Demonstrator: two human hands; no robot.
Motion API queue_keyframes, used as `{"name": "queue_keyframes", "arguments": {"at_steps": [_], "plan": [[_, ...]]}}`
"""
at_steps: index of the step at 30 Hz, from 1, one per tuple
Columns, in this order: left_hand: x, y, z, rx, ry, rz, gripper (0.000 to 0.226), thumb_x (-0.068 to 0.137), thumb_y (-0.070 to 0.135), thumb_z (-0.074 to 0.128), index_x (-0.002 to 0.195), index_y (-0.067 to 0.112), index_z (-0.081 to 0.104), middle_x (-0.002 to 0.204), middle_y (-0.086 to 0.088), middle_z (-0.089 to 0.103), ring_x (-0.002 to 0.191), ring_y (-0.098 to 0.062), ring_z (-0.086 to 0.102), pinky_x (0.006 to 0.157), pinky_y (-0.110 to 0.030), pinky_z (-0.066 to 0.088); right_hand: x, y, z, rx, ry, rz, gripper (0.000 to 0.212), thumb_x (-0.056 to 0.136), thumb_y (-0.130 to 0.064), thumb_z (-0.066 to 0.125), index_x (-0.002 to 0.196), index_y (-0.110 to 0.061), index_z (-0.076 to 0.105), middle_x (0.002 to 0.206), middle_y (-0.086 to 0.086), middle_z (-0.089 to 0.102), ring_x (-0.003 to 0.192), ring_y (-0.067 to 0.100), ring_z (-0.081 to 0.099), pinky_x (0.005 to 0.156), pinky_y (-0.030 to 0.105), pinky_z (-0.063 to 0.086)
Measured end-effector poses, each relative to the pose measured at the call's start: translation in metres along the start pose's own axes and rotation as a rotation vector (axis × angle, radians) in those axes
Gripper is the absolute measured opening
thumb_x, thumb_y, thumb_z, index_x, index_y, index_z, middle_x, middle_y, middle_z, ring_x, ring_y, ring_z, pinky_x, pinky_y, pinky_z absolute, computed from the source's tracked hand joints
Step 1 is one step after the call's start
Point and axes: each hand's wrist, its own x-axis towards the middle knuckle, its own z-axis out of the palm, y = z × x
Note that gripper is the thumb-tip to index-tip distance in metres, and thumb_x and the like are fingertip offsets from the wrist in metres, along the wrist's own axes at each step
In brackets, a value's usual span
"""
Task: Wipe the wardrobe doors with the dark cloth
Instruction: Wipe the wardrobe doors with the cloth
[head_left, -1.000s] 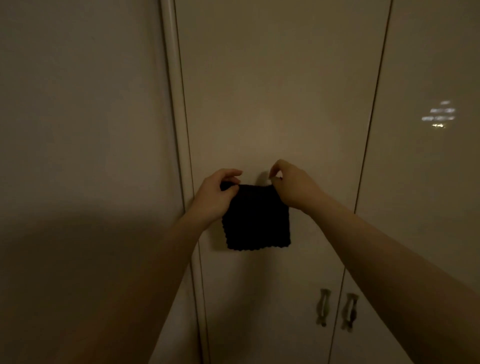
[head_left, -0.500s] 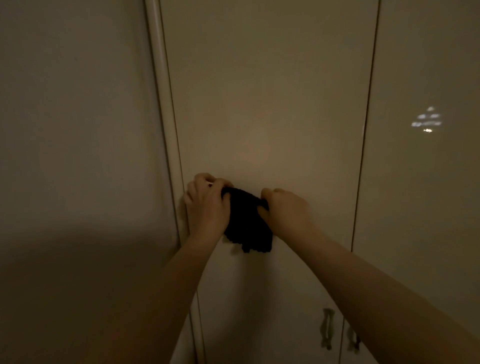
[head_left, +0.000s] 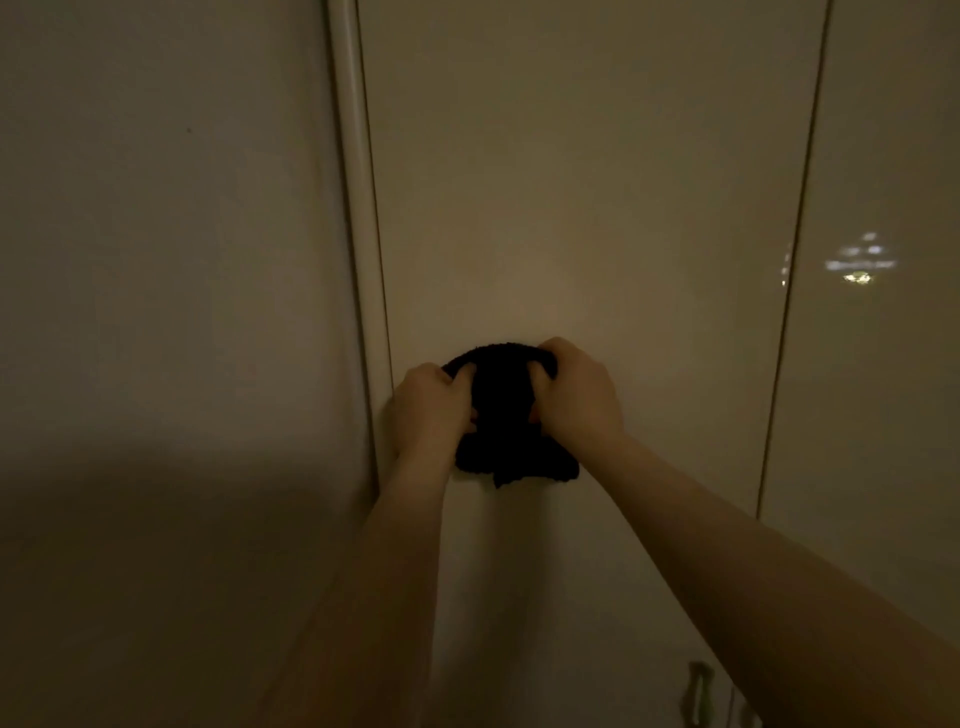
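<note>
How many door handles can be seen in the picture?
2. One handle is at the bottom, right of the right arm; a second beside it is mostly cut off. Others may be outside the view.

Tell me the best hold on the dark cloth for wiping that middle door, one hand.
Probably the bunched middle of the dark cloth, taken from the front with a flat palm. It is gathered between the left hand and right hand, against the middle wardrobe door, and its loose lower corners hang free, so an edge pinch would likely let it flap.

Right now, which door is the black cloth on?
The middle door, between the two thin gaps. Both hands, left hand and right hand, grip the dark cloth against it.
</note>
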Motion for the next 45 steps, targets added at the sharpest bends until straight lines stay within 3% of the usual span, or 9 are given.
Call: {"name": "queue_keyframes", "arguments": {"at_steps": [4, 7, 10, 14, 19, 24, 32, 38, 45], "plan": [[0.000, 0.000, -0.003, -0.463, -0.156, -0.311, 0.048, 0.096, 0.040, 0.051, 0.077, -0.001, 0.066, 0.070, -0.015, 0.072, 0.062, -0.027, 0.070, 0.051, -0.029, 0.055, 0.004, -0.014, 0.012, 0.149, -0.077, 0.028, 0.018, 0.095, -0.028, 0.047, 0.100, -0.016, 0.059, 0.080, 0.004, 0.067, 0.063, 0.021, 0.066, 0.061, 0.036, 0.055], [-0.002, -0.008, 0.002, -0.652, -0.058, -0.289, 0.038, 0.099, 0.035, 0.049, 0.088, 0.003, 0.068, 0.078, -0.010, 0.073, 0.070, -0.024, 0.071, 0.053, -0.027, 0.054, 0.006, -0.022, 0.020, 0.196, -0.073, 0.049, 0.019, 0.094, -0.029, 0.049, 0.102, -0.016, 0.059, 0.083, 0.005, 0.068, 0.066, 0.021, 0.066, 0.065, 0.039, 0.056], [-0.004, -0.018, 0.012, -0.413, 0.176, 0.039, 0.012, 0.097, 0.024, 0.053, 0.100, 0.014, 0.060, 0.099, -0.004, 0.065, 0.090, -0.022, 0.066, 0.066, -0.022, 0.051, 0.007, -0.028, 0.026, 0.255, -0.076, 0.111, 0.020, 0.092, -0.033, 0.051, 0.097, -0.015, 0.059, 0.076, 0.004, 0.069, 0.060, 0.019, 0.067, 0.062, 0.039, 0.057], [0.004, -0.040, 0.027, -0.007, 0.255, 0.421, 0.037, 0.099, 0.022, 0.050, 0.134, 0.012, 0.047, 0.142, -0.007, 0.039, 0.131, -0.020, 0.037, 0.109, -0.032, 0.034, 0.007, -0.032, 0.033, 0.305, -0.054, 0.181, 0.020, 0.089, -0.032, 0.053, 0.083, -0.014, 0.054, 0.070, 0.007, 0.066, 0.051, 0.019, 0.065, 0.053, 0.036, 0.056], [0.014, -0.054, 0.028, 0.049, 0.215, 0.603, 0.048, 0.098, 0.025, 0.040, 0.143, 0.009, 0.038, 0.149, -0.011, 0.032, 0.138, -0.019, 0.024, 0.113, -0.030, 0.020, 0.008, -0.030, 0.043, 0.397, 0.007, 0.253, 0.017, 0.088, -0.030, 0.054, 0.080, -0.016, 0.049, 0.075, 0.009, 0.065, 0.053, 0.022, 0.065, 0.056, 0.042, 0.057], [0.033, -0.057, 0.027, 0.141, 0.274, 0.725, 0.054, 0.097, 0.037, 0.040, 0.141, 0.006, 0.032, 0.154, -0.015, 0.021, 0.145, -0.032, 0.019, 0.118, -0.044, 0.019, 0.002, -0.029, 0.050, 0.416, 0.028, 0.242, 0.017, 0.088, -0.033, 0.056, 0.094, -0.019, 0.049, 0.085, 0.002, 0.064, 0.071, 0.019, 0.065, 0.066, 0.045, 0.057], [0.050, -0.058, 0.040, 0.323, 0.347, 0.678, 0.076, 0.099, 0.042, 0.042, 0.153, 0.006, 0.004, 0.162, -0.014, 0.002, 0.149, -0.023, -0.003, 0.122, -0.039, -0.001, -0.008, -0.030, 0.042, 0.313, 0.028, -0.038, 0.027, 0.091, -0.026, 0.053, 0.110, -0.028, 0.035, 0.068, 0.001, 0.065, 0.056, 0.014, 0.060, 0.053, 0.038, 0.051], [0.037, -0.071, 0.062, 0.330, 0.462, 0.477, 0.071, 0.099, 0.041, 0.028, 0.150, -0.005, 0.011, 0.159, -0.024, 0.010, 0.148, -0.035, 0.008, 0.122, -0.043, 0.003, -0.031, -0.003, 0.051, 0.111, -0.089, -0.272, 0.026, 0.092, -0.023, 0.054, 0.115, -0.013, 0.055, 0.111, 0.006, 0.051, 0.091, 0.021, 0.056, 0.079, 0.033, 0.047], [-0.025, -0.062, 0.130, 0.293, 0.492, 0.381, 0.069, 0.101, 0.041, 0.013, 0.146, -0.011, 0.019, 0.154, -0.031, 0.020, 0.144, -0.040, 0.019, 0.120, -0.047, 0.011, -0.059, 0.058, 0.013, 0.056, -0.139, -0.279, 0.045, 0.091, -0.017, 0.052, 0.134, -0.007, 0.046, 0.131, 0.008, 0.043, 0.110, 0.020, 0.051, 0.089, 0.030, 0.045]]}}
